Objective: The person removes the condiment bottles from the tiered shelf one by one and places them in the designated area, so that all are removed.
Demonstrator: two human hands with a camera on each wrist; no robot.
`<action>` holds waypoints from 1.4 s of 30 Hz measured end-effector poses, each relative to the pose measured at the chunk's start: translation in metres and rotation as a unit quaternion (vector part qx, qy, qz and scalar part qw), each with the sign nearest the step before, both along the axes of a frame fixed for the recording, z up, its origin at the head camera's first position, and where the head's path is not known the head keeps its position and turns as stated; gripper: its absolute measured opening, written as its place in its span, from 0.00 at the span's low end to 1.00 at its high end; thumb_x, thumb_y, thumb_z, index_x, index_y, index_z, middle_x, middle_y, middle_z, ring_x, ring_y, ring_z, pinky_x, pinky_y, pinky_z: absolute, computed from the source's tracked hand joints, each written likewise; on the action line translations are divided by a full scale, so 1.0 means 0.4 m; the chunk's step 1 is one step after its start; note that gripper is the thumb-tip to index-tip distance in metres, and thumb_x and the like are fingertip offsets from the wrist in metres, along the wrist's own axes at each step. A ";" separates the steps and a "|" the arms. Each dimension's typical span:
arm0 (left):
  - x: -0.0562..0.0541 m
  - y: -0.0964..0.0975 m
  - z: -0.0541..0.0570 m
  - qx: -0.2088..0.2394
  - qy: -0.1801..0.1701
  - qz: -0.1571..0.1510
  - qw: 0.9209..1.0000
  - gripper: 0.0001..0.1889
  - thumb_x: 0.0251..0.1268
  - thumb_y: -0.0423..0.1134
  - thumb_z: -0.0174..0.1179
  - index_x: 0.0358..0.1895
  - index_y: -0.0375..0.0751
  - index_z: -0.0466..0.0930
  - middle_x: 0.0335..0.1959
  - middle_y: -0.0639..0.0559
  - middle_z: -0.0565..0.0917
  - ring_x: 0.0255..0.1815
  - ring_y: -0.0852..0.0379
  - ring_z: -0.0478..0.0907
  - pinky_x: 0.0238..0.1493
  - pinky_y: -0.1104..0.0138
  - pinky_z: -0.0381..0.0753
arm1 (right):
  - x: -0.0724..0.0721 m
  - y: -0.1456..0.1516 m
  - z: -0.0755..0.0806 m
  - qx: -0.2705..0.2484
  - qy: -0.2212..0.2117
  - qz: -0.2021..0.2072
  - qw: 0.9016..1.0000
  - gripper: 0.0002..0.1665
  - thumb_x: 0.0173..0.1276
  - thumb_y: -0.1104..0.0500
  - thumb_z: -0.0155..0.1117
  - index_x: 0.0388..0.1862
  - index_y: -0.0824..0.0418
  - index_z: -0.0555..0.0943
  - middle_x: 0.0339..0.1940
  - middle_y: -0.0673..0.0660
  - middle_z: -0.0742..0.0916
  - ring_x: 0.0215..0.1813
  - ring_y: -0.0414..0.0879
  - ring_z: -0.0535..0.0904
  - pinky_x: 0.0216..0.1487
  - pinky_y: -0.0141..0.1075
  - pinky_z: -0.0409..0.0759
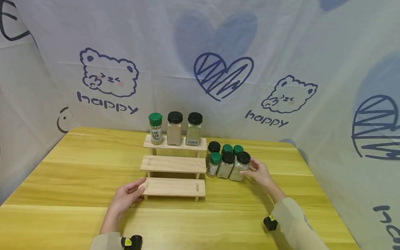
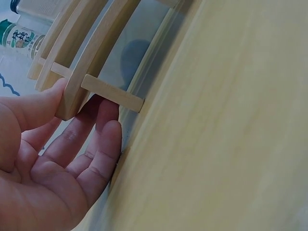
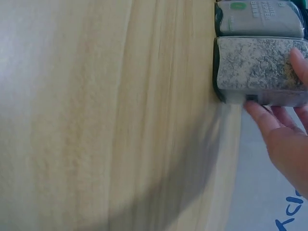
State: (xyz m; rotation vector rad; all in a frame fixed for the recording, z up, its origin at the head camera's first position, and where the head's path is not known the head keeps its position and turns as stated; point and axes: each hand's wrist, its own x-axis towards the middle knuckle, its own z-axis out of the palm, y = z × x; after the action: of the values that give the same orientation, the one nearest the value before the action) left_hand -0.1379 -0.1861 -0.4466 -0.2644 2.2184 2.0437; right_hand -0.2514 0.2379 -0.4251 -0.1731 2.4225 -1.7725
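A three-step wooden rack stands mid-table. My left hand pinches the left end of its lowest step, thumb on top and fingers underneath, as the left wrist view shows. On the top step stand a green-capped spice bottle and two black-lidded spice jars, one brownish and one greenish. My right hand holds the front right black-lidded spice jar, thumb on one face and fingers at its outer side. Speckled contents show through this jar in the right wrist view.
Left of the held jar are a black-lidded jar and a small green-capped bottle. Behind them stand another black-lidded jar and two green-capped bottles, mostly hidden. A printed cloth hangs behind the wooden table.
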 end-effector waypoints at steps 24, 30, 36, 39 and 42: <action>-0.002 0.002 0.000 -0.003 -0.002 -0.002 1.000 0.22 0.66 0.34 0.50 0.62 0.32 0.62 0.62 0.34 0.62 0.44 0.57 0.74 0.40 0.66 0.77 | 0.072 0.016 0.078 -0.016 0.038 -0.029 0.999 0.23 0.65 0.66 0.55 0.54 0.80 0.65 0.39 0.64 0.79 0.34 0.38 0.78 0.41 0.42 0.78; -0.002 0.002 0.002 -0.005 -0.001 -0.002 1.000 0.22 0.66 0.33 0.50 0.62 0.33 0.63 0.62 0.34 0.62 0.46 0.54 0.73 0.41 0.65 0.77 | 0.011 0.073 -0.038 -0.109 0.111 -0.010 0.988 0.18 0.61 0.61 0.61 0.46 0.72 0.75 0.34 0.60 0.82 0.33 0.47 0.81 0.33 0.41 0.80; -0.002 0.003 0.003 -0.002 -0.004 -0.001 1.000 0.22 0.65 0.33 0.50 0.62 0.32 0.62 0.62 0.34 0.62 0.45 0.56 0.74 0.41 0.65 0.77 | -0.069 0.105 -0.161 -0.152 0.129 -0.031 0.979 0.17 0.60 0.61 0.63 0.45 0.69 0.76 0.35 0.65 0.82 0.35 0.54 0.81 0.32 0.43 0.80; -0.001 0.004 0.004 -0.003 -0.005 -0.001 1.000 0.22 0.66 0.33 0.50 0.62 0.32 0.62 0.62 0.34 0.62 0.45 0.55 0.74 0.41 0.65 0.77 | -0.080 0.094 -0.172 -0.167 0.131 -0.035 0.977 0.18 0.60 0.60 0.62 0.46 0.70 0.75 0.36 0.67 0.82 0.35 0.56 0.80 0.31 0.44 0.80; 0.001 0.004 0.004 -0.003 -0.005 0.000 1.000 0.22 0.66 0.34 0.50 0.62 0.32 0.63 0.62 0.34 0.62 0.46 0.54 0.73 0.41 0.65 0.77 | -0.089 0.077 -0.171 -0.178 0.134 -0.028 0.975 0.19 0.61 0.59 0.62 0.47 0.70 0.75 0.38 0.68 0.81 0.36 0.57 0.80 0.32 0.45 0.80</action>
State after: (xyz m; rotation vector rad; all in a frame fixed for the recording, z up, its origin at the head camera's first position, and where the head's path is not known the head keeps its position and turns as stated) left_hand -0.1377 -0.1845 -0.4451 -0.2755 2.2182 2.0313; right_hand -0.2871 0.2688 -0.4935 -0.4074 2.2662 -2.3345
